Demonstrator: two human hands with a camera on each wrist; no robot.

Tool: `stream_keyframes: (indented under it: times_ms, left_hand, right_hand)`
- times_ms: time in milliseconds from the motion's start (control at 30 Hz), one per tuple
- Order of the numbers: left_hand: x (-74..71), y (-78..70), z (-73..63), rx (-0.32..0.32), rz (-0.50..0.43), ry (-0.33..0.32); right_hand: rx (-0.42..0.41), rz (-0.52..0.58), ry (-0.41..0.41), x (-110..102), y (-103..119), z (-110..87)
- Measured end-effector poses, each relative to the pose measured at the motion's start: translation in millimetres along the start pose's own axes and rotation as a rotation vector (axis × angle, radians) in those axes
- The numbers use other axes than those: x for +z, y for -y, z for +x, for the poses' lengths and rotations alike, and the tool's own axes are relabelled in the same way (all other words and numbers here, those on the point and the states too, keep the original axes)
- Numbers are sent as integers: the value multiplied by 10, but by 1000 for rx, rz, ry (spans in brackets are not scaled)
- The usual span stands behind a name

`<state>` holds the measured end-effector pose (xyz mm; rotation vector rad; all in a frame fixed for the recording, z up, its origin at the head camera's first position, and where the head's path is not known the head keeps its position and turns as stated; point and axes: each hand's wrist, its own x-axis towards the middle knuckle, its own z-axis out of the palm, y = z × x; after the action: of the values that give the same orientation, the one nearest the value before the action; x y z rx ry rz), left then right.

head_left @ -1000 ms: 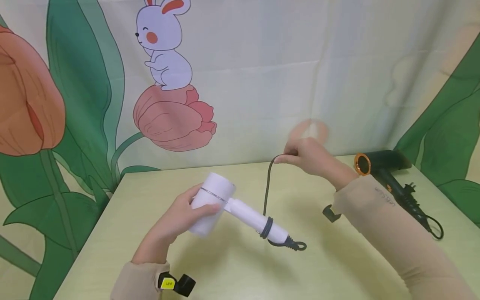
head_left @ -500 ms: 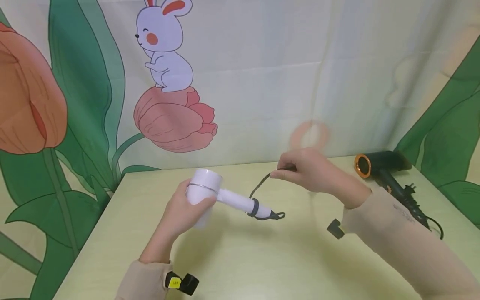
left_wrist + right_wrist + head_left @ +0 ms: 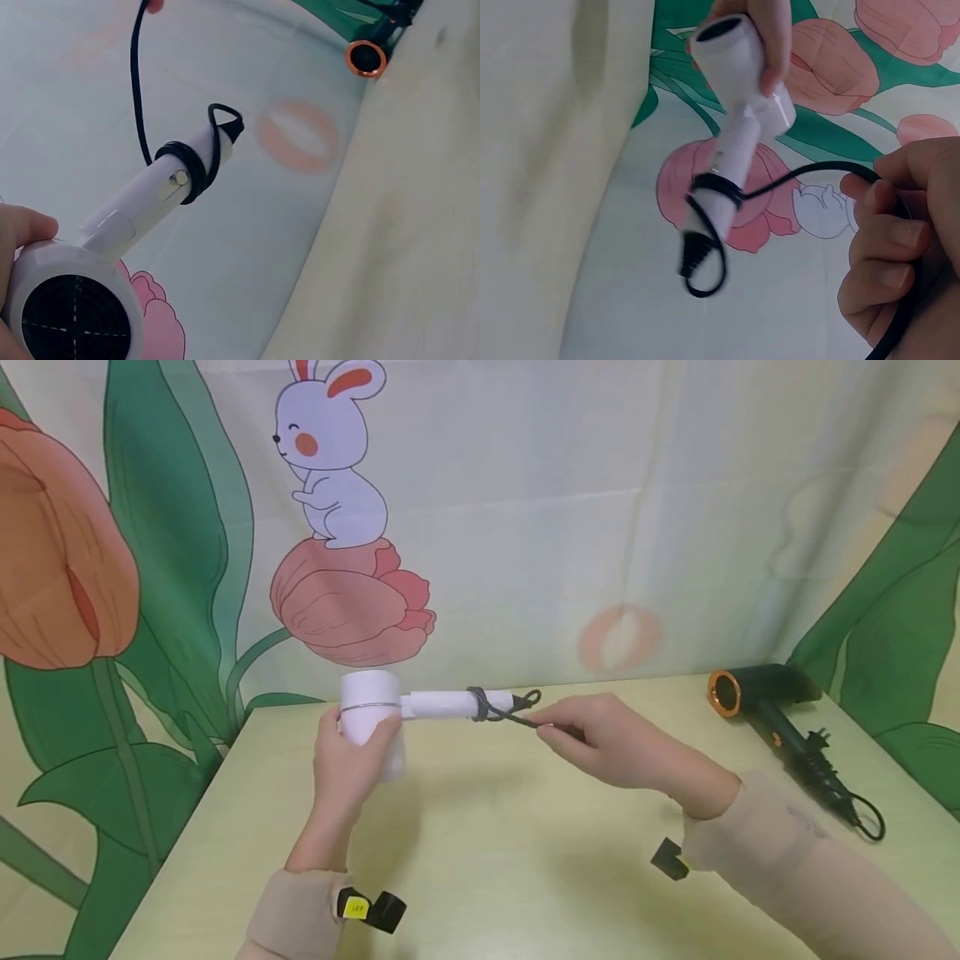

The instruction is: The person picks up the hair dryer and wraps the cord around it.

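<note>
My left hand (image 3: 348, 760) grips a white hair dryer (image 3: 371, 718) by its barrel, above the table. The dryer's handle (image 3: 442, 703) points right, nearly level, with several turns of black cord wrapped near its end. From the wrap, the free cord (image 3: 810, 171) runs to my right hand (image 3: 618, 739), whose curled fingers hold it. In the right wrist view the cord passes under the thumb and through the fingers of the right hand (image 3: 900, 247). A small cord loop (image 3: 225, 112) stands out past the handle's end. The plug is not visible.
A black hair dryer (image 3: 768, 689) with an orange ring lies at the table's right side, its cord bundled along the handle. Behind the table (image 3: 480, 860) hangs a curtain (image 3: 510, 527) printed with tulips and a rabbit. Each wrist carries a small black camera (image 3: 386, 912).
The left hand has moved the white dryer left and up, and its handle has swung from slanting down to nearly level. The right hand has come lower, bringing the cord round the handle's near side.
</note>
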<state>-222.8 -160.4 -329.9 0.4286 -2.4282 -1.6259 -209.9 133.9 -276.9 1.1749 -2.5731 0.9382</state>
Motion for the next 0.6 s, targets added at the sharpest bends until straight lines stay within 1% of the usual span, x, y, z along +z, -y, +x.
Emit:
stream_keyframes:
  times_ms: [67, 133, 200, 300, 367, 500, 600]
  left_hand:
    - [0, -13, 18, -19, -41, -24]
    - [-4, -25, 36, -36, -89, -35]
    - [-14, -41, 56, -52, -135, -40]
    - [-33, -89, 72, -80, -184, -47]
    - [-42, -122, 83, -96, -199, -51]
    - [-54, -176, 92, -109, -232, -41]
    - [-59, -204, 90, -118, -251, -25]
  right_hand:
    - [-24, 0, 3, 70, -19, -30]
    - [-43, 5, 11, 139, -45, -55]
    - [-41, 26, 36, 208, -89, -74]
    - [1, 78, 100, 298, -175, -92]
    - [38, 103, 140, 353, -246, -96]
    - [61, 143, 167, 463, -382, -80]
    - [94, 199, 181, 560, -486, -51]
